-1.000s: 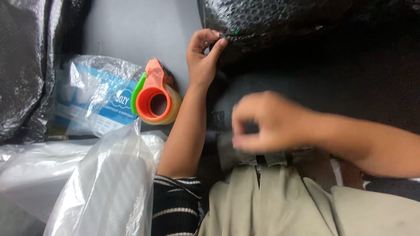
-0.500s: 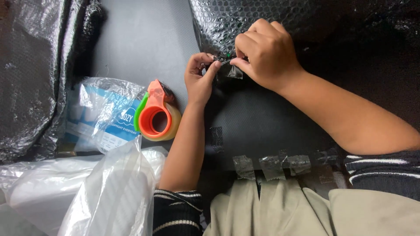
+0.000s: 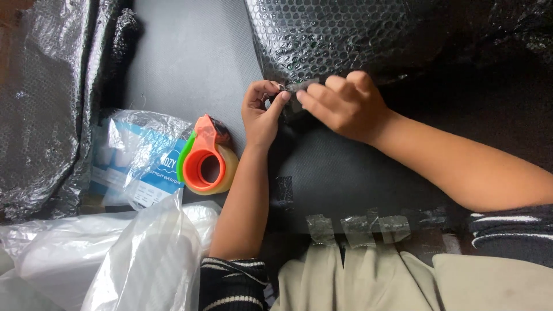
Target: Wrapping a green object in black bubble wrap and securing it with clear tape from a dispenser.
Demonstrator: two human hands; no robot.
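My left hand [image 3: 262,112] pinches the lower edge of a black bubble-wrapped bundle [image 3: 357,34] on the dark table. My right hand [image 3: 343,103] presses a short strip of clear tape [image 3: 302,86] onto that same edge, its fingertips touching the left hand's. An orange and green tape dispenser [image 3: 206,158] with a clear roll lies just left of my left forearm. Several cut strips of tape [image 3: 368,224] hang stuck along the table's near edge.
A blue and white plastic packet [image 3: 135,161] lies beside the dispenser. More bubble wrap [image 3: 40,98] is piled at the left. Clear plastic bags [image 3: 115,259] fill the lower left corner. My beige trousers [image 3: 374,282] show at the bottom.
My right hand went from the tape strips at the table's near edge up to the bundle's edge, carrying a strip. It has now settled lower against the left hand's fingertips. The left hand stayed put.
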